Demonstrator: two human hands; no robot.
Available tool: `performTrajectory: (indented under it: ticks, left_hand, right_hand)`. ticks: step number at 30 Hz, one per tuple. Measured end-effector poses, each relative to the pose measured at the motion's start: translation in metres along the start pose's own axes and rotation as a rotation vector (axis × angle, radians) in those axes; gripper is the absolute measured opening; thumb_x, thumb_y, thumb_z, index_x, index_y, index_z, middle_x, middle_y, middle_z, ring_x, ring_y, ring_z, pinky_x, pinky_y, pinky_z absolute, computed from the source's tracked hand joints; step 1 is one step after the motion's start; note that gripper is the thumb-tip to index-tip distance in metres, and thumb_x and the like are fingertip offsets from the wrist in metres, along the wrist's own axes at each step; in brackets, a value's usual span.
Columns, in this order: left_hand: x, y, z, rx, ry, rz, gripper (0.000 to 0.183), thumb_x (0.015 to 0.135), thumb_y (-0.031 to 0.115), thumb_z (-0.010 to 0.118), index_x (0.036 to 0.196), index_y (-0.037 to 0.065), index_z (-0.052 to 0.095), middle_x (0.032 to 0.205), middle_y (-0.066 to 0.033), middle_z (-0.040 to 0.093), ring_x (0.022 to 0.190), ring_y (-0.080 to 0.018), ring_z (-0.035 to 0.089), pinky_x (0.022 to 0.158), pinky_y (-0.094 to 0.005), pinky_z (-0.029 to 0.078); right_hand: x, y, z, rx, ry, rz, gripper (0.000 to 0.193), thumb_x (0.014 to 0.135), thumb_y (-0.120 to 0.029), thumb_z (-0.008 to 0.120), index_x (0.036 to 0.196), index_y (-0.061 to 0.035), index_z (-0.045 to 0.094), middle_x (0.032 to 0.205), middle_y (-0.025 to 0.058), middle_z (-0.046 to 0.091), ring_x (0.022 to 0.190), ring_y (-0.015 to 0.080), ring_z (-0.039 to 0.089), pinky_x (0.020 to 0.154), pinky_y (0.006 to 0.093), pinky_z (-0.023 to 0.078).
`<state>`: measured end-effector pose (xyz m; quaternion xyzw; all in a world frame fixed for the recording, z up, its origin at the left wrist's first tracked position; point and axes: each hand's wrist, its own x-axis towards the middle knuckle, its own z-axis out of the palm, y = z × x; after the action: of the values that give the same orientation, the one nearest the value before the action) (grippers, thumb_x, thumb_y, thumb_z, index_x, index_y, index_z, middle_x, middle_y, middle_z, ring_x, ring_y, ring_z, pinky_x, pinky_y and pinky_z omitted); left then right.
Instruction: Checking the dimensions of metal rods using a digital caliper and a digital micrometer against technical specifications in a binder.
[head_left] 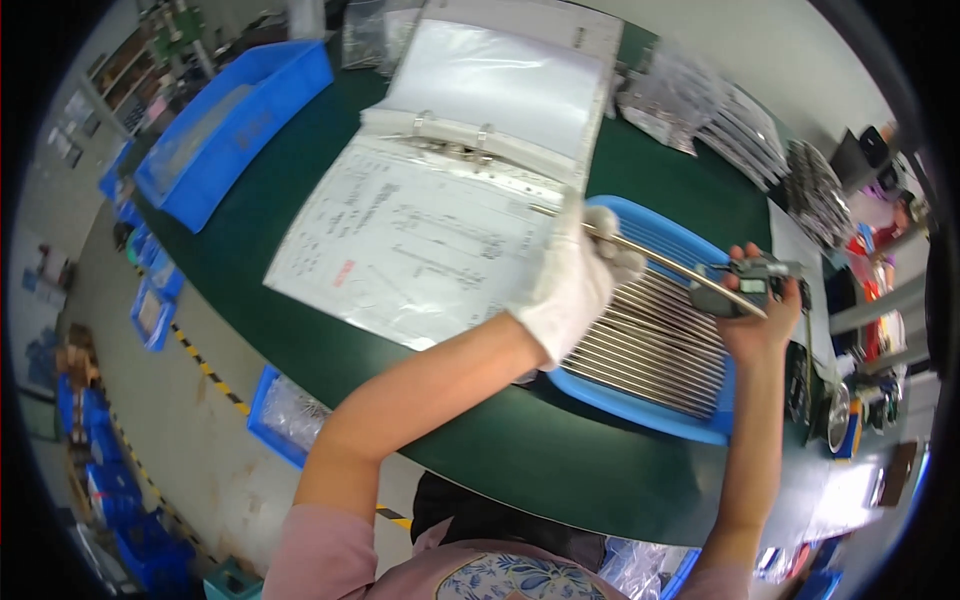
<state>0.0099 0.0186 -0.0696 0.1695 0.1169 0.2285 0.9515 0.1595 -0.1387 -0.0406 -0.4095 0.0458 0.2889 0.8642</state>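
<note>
My left hand (575,280), in a white glove, grips a long thin metal rod (672,264) near one end. The rod slants down to the right across a blue tray (728,385). Many similar rods (650,350) lie side by side in that tray. In my bare right hand (760,325) is a grey digital micrometer (736,290), held at the rod's other end. Whether its jaws touch the rod I cannot make out. Beside my left hand, an open ring binder (400,240) shows a drawing sheet under clear plastic.
A long blue bin (235,130) stands at the table's far left. Plastic bags of parts (680,95) and bagged rods (745,140) lie at the back right. Another blue bin (285,415) sits below the left table edge. Small tools (798,380) lie right of my right forearm.
</note>
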Motion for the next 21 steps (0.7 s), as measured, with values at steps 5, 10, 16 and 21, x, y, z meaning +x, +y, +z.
performTrajectory:
  ticks: [5,10,16,21]
  left_hand:
    - [-0.002,-0.002,-0.002,0.086,-0.046,0.024,0.046,0.089,0.051,0.040,0.066,0.011,0.046,0.061,-0.0015,0.040,0.058,-0.0230,0.054,0.061,-0.0328,0.042]
    - [0.002,-0.004,-0.004,0.092,-0.030,0.045,0.045,0.090,0.050,0.041,0.067,0.011,0.047,0.061,-0.0017,0.038,0.060,-0.0222,0.055,0.061,-0.0316,0.042]
    - [0.002,-0.004,-0.003,0.116,-0.072,0.004,0.046,0.089,0.052,0.041,0.068,0.012,0.047,0.061,-0.0008,0.038,0.061,-0.0205,0.055,0.061,-0.0293,0.042]
    - [-0.003,-0.003,0.002,0.229,-0.123,-0.052,0.044,0.089,0.053,0.040,0.074,0.012,0.050,0.059,0.0019,0.042,0.059,-0.0139,0.056,0.058,-0.0240,0.044]
  right_hand:
    - [-0.002,0.003,-0.002,-0.002,-0.112,0.068,0.057,0.086,-0.049,0.031,0.113,-0.0024,0.049,0.103,0.0161,0.057,0.066,0.0247,0.055,0.061,0.0364,0.047]
    - [-0.005,0.008,0.002,0.017,0.018,0.110,0.055,0.086,-0.047,0.036,0.114,-0.0019,0.049,0.102,0.0162,0.057,0.065,0.0236,0.053,0.062,0.0341,0.048]
    - [-0.007,0.012,0.008,-0.072,0.066,0.078,0.053,0.083,-0.044,0.045,0.113,-0.0009,0.051,0.097,0.0157,0.059,0.065,0.0226,0.052,0.062,0.0307,0.048]
    - [-0.006,0.014,0.009,-0.086,0.065,0.109,0.051,0.081,-0.042,0.048,0.111,-0.0013,0.052,0.097,0.0149,0.059,0.067,0.0221,0.052,0.063,0.0302,0.048]
